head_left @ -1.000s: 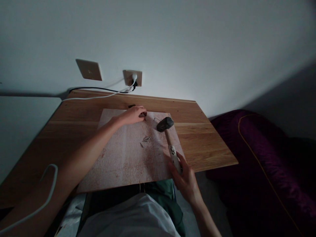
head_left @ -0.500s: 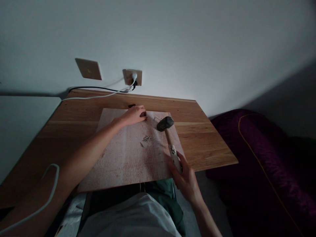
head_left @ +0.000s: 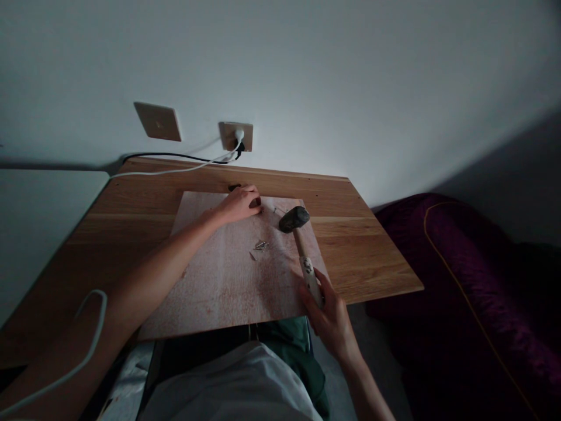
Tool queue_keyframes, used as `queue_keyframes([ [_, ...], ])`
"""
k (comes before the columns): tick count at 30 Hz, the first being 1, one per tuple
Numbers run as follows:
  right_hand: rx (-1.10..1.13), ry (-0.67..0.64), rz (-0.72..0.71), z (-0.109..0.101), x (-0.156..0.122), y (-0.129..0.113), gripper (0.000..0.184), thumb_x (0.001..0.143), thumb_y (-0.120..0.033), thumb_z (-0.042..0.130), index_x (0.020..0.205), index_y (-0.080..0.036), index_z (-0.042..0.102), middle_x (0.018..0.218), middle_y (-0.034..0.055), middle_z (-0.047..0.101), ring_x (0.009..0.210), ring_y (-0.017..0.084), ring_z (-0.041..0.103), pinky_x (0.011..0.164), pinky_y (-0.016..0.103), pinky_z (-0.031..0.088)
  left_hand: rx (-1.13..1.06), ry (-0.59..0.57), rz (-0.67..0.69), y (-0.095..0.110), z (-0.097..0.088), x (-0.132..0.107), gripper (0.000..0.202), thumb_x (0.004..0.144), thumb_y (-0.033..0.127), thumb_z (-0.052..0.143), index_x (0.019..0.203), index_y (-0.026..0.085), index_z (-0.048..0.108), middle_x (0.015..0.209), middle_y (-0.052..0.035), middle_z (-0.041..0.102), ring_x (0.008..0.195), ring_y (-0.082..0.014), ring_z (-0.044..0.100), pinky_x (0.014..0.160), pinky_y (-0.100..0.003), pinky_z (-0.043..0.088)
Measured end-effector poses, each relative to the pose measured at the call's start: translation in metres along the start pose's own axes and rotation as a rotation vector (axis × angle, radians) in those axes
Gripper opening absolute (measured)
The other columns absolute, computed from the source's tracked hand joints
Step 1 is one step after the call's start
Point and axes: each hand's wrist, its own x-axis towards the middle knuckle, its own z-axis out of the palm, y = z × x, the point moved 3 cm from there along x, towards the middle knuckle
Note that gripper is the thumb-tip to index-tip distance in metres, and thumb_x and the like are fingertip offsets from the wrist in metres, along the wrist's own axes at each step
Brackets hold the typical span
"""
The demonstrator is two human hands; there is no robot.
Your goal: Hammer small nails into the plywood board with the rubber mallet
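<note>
My right hand point(head_left: 329, 313) is wrapped round the pale, worn handle of a mallet point(head_left: 294, 219) with a dark head. That head is over the right part of a reddish-white board point(head_left: 214, 280). Near the board's far edge, my left hand point(head_left: 242, 204) has its fingertips pinched together low over the surface; what they hold, if anything, is too small and hidden to make out. A small pile of nails point(head_left: 262, 245) lies at the middle of the board. One or two more nails point(head_left: 279, 210) show between my left hand and the mallet head.
The board rests on a wooden table point(head_left: 368, 251) against a white wall. A wall socket point(head_left: 236, 136) holds plugs, with a white cable point(head_left: 166, 173) and a black one running left. A dark object point(head_left: 234, 187) lies behind the board. Purple fabric point(head_left: 438, 263) is at right.
</note>
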Motion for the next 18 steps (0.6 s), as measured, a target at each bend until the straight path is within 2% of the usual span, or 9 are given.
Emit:
queue_keyframes([
  [6, -0.013, -0.008, 0.005, -0.0004, -0.0009, 0.0009, 0.066, 0.098, -0.056, 0.059, 0.141, -0.006, 0.068, 0.084, 0.0098, 0.079, 0.058, 0.019, 0.065, 0.049, 0.025, 0.046, 0.004, -0.013, -0.001, 0.0, 0.0014, 0.0006, 0.009, 0.092, 0.026, 0.071, 0.091, 0.017, 0.073, 0.105, -0.0093, 0.068, 0.105, -0.0264, 0.065, 0.098, -0.04, 0.052],
  [11, -0.007, -0.015, -0.001, 0.0001, -0.0006, 0.0013, 0.066, 0.098, -0.056, 0.059, 0.139, -0.006, 0.068, 0.08, 0.0076, 0.078, 0.06, 0.02, 0.067, 0.055, 0.027, 0.051, -0.015, 0.013, -0.026, -0.0007, 0.0014, -0.0008, 0.011, 0.092, 0.028, 0.069, 0.089, 0.018, 0.073, 0.102, -0.0082, 0.067, 0.105, -0.0257, 0.065, 0.098, -0.039, 0.052],
  [15, -0.017, 0.024, -0.018, -0.0007, 0.0001, -0.0001, 0.065, 0.096, -0.057, 0.06, 0.138, -0.008, 0.07, 0.088, 0.0104, 0.081, 0.072, 0.024, 0.074, 0.066, 0.03, 0.057, -0.029, 0.004, -0.018, -0.002, 0.0027, -0.0014, 0.013, 0.09, 0.031, 0.072, 0.089, 0.018, 0.071, 0.103, -0.008, 0.068, 0.104, -0.0255, 0.065, 0.096, -0.039, 0.052],
  [18, -0.029, 0.002, -0.002, -0.0007, 0.0001, -0.0011, 0.066, 0.097, -0.057, 0.059, 0.139, -0.007, 0.069, 0.082, 0.0093, 0.079, 0.068, 0.024, 0.073, 0.062, 0.03, 0.055, -0.055, -0.006, -0.019, -0.0017, 0.0026, -0.001, 0.012, 0.09, 0.03, 0.073, 0.09, 0.018, 0.07, 0.105, -0.0087, 0.068, 0.106, -0.0262, 0.065, 0.096, -0.039, 0.052],
])
